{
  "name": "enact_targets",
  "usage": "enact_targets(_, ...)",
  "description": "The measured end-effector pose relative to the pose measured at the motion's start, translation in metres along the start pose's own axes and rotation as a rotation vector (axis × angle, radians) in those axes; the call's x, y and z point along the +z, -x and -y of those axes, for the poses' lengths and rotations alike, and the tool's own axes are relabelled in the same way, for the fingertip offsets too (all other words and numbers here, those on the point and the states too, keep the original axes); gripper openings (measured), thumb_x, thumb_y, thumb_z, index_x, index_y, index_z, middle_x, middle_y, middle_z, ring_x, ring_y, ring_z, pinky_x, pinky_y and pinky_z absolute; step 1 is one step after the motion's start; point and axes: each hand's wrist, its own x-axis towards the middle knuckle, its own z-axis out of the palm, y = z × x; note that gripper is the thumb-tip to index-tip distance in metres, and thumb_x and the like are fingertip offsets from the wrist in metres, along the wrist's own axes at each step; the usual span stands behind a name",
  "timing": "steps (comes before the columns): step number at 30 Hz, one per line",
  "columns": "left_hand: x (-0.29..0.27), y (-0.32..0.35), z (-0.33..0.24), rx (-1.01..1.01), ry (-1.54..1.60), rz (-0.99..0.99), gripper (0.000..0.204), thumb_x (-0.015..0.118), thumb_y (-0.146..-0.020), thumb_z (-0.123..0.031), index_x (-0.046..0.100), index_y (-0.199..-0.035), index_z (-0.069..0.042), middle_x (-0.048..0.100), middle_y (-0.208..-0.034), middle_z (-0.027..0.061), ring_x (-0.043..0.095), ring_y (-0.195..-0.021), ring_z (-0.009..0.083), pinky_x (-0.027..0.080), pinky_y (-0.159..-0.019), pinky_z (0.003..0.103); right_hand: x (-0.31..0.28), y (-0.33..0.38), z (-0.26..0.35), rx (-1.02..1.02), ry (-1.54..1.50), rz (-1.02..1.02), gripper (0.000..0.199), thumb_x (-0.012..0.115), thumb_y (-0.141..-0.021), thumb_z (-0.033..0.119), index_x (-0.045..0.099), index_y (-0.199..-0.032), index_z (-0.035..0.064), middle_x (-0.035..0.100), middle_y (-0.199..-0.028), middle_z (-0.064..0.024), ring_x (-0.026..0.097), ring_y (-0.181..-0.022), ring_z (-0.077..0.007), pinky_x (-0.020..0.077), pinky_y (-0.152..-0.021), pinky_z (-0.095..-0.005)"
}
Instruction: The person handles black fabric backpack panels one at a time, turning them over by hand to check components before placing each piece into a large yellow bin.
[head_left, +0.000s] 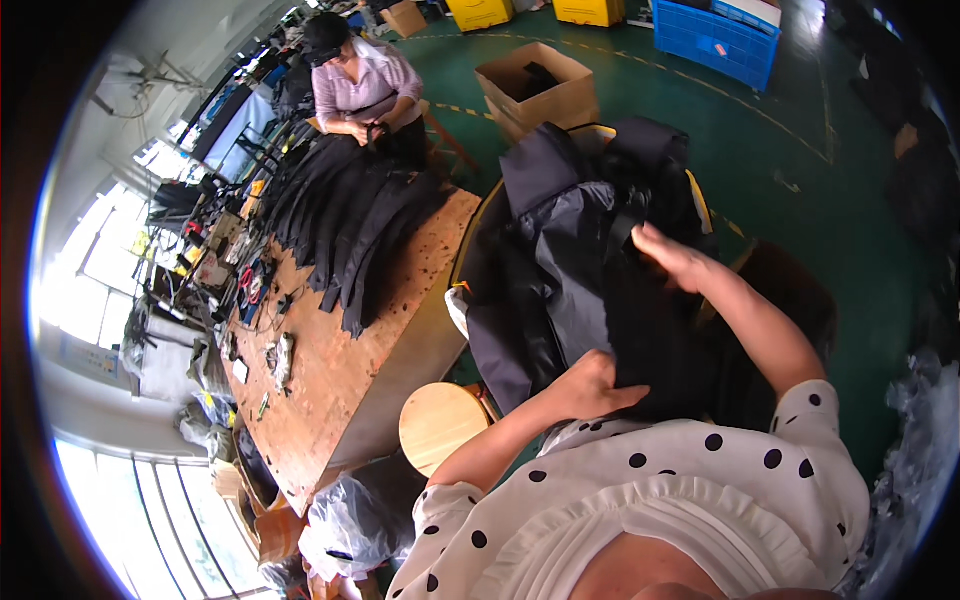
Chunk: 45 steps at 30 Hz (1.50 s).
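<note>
A large heap of black fabric pieces (560, 260) lies in front of me, some smooth and shiny, some matte, with yellow edging showing at its sides. My left hand (598, 388) is closed on the near part of the black fabric, close to my body, its thumb pointing right. Farther off and to the right, my right hand (668, 258) grips the same dark cloth; its thumb shows on top while most of its fingers are hidden. What exactly the cloth is sewn into, I cannot make out.
Left of the heap stands a worn wooden table (400, 310) with black strips (350, 220) and small tools. A round stool (442, 428) is beside it. Another person (365, 90) handles something dark at the far end. Beyond are a cardboard box (535, 90) and blue crate (717, 40).
</note>
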Motion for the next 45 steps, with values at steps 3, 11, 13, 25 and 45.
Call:
enact_targets(3, 0.021, -0.031, -0.005, 0.050, -0.076, 0.066, 0.050, 0.068, -0.071, -0.026, 0.042, -0.042, 0.005, 0.041, -0.041, 0.0165, 0.041, -0.038, 0.0304, 0.033, -0.040, 0.038, 0.017, 0.031, -0.019, 0.093, 0.099, 0.286, 0.117, 0.058, -0.067, 0.067, -0.008, -0.138, -0.0004, 0.007, -0.143, -0.0239, 0.012, -0.133, -0.0329, 0.0199, -0.102, -0.0500)
enact_targets(11, 0.075, -0.044, 0.027, 0.057, -0.157, 0.365, 0.040, 0.064, -0.074, -0.032, 0.061, -0.073, 0.007, 0.059, -0.066, 0.0213, 0.060, -0.065, 0.0344, 0.048, -0.059, 0.038, 0.031, 0.049, -0.100, -0.147, 0.382, -0.178, 0.032, 0.062, -0.061, 0.016, 0.056, -0.081, -0.0099, 0.059, -0.074, -0.0275, 0.061, -0.073, -0.0369, 0.0474, -0.063, -0.0404)
enact_targets(13, 0.063, -0.048, 0.004, 0.162, -0.149, 0.391, 0.036, 0.065, -0.074, -0.029, 0.061, -0.083, 0.006, 0.060, -0.076, 0.0199, 0.060, -0.073, 0.0336, 0.049, -0.064, 0.037, 0.012, 0.090, -0.075, -0.300, 0.476, -0.311, 0.026, 0.061, -0.068, 0.018, 0.054, -0.073, -0.0070, 0.057, -0.068, -0.0257, 0.059, -0.068, -0.0396, 0.0464, -0.061, -0.0430)
enact_targets(25, 0.006, -0.055, -0.026, 0.526, -0.129, -0.360, 0.021, 0.058, -0.073, 0.007, 0.058, -0.092, -0.001, 0.060, -0.094, 0.0144, 0.059, -0.077, 0.0260, 0.049, -0.066, 0.031, -0.073, 0.298, -0.040, -0.500, 0.201, -1.152, 0.024, 0.064, -0.076, 0.008, 0.060, -0.098, -0.0013, 0.063, -0.090, -0.0035, 0.056, -0.081, -0.0116, 0.0452, -0.075, -0.0277)
enact_targets(45, 0.125, -0.061, 0.113, -0.126, -0.668, 0.040, 0.072, 0.073, -0.063, -0.033, 0.041, -0.122, -0.007, 0.022, -0.137, 0.0269, 0.026, -0.125, 0.0408, 0.025, -0.098, 0.055, -0.073, 0.177, -0.412, 0.850, 0.598, -1.323, 0.073, 0.054, -0.080, 0.046, 0.017, -0.139, 0.0266, 0.003, -0.144, -0.0198, 0.010, -0.130, -0.0444, 0.0200, -0.093, -0.0669)
